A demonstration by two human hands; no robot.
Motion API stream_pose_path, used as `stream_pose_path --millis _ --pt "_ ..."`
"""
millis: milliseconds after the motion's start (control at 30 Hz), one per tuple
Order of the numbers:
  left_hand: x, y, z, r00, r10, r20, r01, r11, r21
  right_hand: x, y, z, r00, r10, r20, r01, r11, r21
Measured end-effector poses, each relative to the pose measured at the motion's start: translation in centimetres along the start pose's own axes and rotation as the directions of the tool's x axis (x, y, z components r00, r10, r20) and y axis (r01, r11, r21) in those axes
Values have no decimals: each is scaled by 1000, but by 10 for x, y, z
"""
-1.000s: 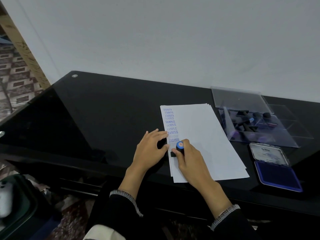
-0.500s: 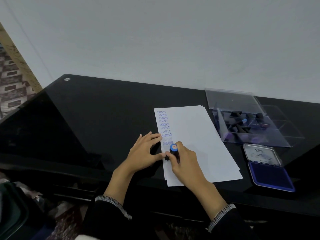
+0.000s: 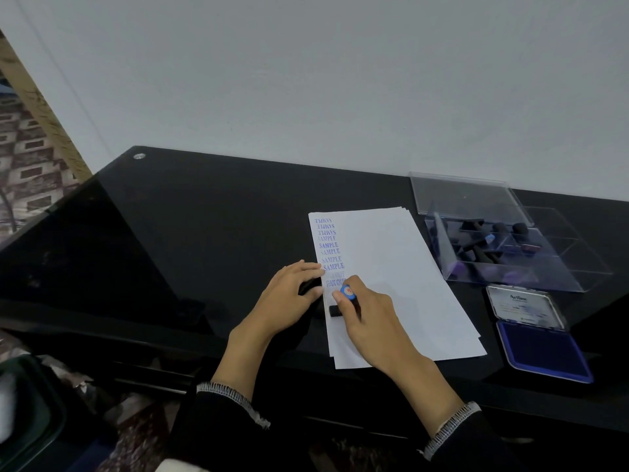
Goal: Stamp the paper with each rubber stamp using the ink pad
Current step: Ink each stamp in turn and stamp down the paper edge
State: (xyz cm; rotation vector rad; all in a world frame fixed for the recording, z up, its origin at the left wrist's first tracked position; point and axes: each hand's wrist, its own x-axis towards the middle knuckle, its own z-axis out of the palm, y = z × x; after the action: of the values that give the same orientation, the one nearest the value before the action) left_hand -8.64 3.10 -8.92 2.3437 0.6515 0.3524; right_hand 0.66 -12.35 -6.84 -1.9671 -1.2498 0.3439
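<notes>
Blue-capped stamp (image 3: 344, 299) upright on paper (image 3: 391, 267), ink pad (image 3: 541, 349) open

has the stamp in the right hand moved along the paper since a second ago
Yes. Judged against the printed column on the paper, the stamp in the right hand has shifted slightly toward the near edge, now sitting just below the last blue print.

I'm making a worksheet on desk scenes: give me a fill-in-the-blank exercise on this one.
1. The right hand holds a stamp with a ____ cap.
2. The left hand rests at the ____ edge of the paper.
3. The ink pad lies with its lid ____.
4. The word printed repeatedly on the paper is ____.

Missing words: blue; left; open; SAMPLE
</notes>
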Motion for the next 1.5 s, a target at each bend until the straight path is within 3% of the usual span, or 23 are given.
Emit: stream_pose_path --millis 100,300,1500 --pt "2 0 3 991 4 -130 5 997 72 0 2 3 1000 23 -8 -23 1000 -5" --pt "3 -6 8 969 38 -244 -11 993 114 4 2 2 1000 20 5 -20 1000 -9" --pt "2 -6 11 974 -6 -224 36 991 130 5 7 8 999 42 11 -41 999 -26"
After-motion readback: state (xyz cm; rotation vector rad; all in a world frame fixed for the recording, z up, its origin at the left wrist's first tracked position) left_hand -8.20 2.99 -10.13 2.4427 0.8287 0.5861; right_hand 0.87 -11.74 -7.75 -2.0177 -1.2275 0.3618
